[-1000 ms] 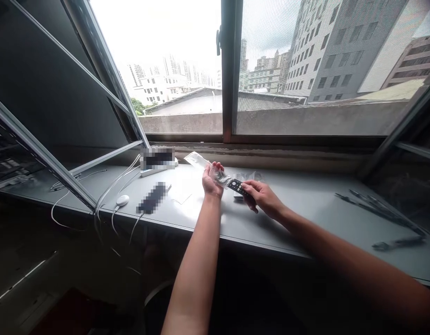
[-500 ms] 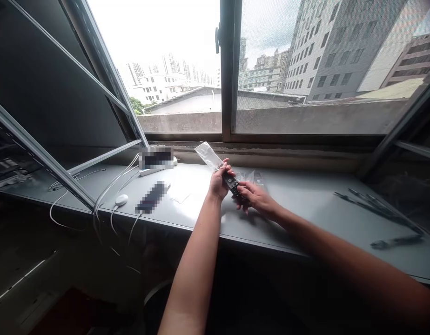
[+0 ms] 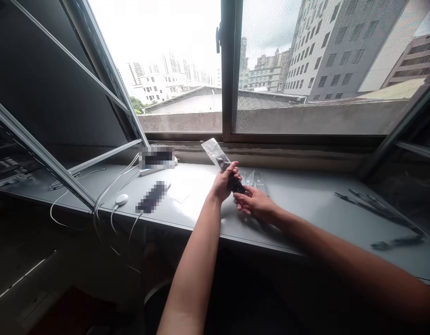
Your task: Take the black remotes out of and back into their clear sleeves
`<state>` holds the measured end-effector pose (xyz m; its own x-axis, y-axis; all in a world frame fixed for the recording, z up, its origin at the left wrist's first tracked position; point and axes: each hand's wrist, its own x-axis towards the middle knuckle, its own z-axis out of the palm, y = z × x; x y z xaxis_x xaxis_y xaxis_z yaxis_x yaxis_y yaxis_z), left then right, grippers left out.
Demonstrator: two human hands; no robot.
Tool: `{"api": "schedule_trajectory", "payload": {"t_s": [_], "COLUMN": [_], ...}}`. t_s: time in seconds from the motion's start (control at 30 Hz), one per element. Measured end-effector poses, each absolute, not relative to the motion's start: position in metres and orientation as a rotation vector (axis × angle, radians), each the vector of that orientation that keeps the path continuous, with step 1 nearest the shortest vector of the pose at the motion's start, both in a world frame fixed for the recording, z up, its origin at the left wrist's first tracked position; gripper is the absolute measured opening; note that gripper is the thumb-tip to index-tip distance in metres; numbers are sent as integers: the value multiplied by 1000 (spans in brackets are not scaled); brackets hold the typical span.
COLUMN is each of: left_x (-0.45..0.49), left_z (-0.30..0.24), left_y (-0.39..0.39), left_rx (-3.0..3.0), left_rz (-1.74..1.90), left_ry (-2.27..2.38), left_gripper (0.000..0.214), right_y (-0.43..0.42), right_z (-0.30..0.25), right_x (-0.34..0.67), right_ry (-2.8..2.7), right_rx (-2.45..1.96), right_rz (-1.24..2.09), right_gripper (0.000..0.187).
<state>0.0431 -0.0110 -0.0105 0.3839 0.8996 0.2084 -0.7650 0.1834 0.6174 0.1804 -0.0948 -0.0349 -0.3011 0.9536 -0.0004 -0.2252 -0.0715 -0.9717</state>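
Observation:
My left hand (image 3: 225,180) is closed around a black remote control (image 3: 237,186), with the fingers across its middle. A clear plastic bag (image 3: 212,150) sticks out past the remote's far end, its top part flat and unfilled. The remote's far end shows dark inside the bag. My right hand (image 3: 254,203) is at the near end of the remote, thumb and fingers closed on it. Behind my hands, another clear plastic bag (image 3: 258,179) lies on the grey table (image 3: 298,200); what it contains is partly hidden.
Left on the table are a blurred-out phone-like object (image 3: 152,197), a white round puck (image 3: 121,199) with a cable, and a white power strip (image 3: 148,171). Dark cables (image 3: 372,204) lie to the right. A metal frame (image 3: 43,156) slants at the left, and a window stands behind.
My left hand has slid toward the remote's middle, and the bag has shifted slightly right and up. More of the remote now sits beyond the left hand; my right fingers have moved to its near end.

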Motion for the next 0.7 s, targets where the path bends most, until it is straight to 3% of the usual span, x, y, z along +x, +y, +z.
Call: {"api": "schedule_trajectory", "payload": {"t_s": [0.13, 0.33, 0.5, 0.7], "left_x": [42, 36, 32, 29], "left_z": [-11, -7, -4, -5], "left_y": [-16, -22, -11, -1], "left_rx": [825, 828, 625, 434], "left_rz": [1159, 1045, 1304, 1428], "left_ry": [268, 318, 298, 304], "left_gripper": [37, 33, 27, 17], "right_y": [-91, -91, -93, -99], "right_z": [-36, -33, -36, -32], "right_x": [180, 186, 187, 184], "right_ry": [-1118, -1144, -1190, -1242], "right_rx": [-881, -866, -944, -927], "right_rz": [1534, 1578, 1652, 1719], "right_gripper": [52, 46, 34, 47]}}
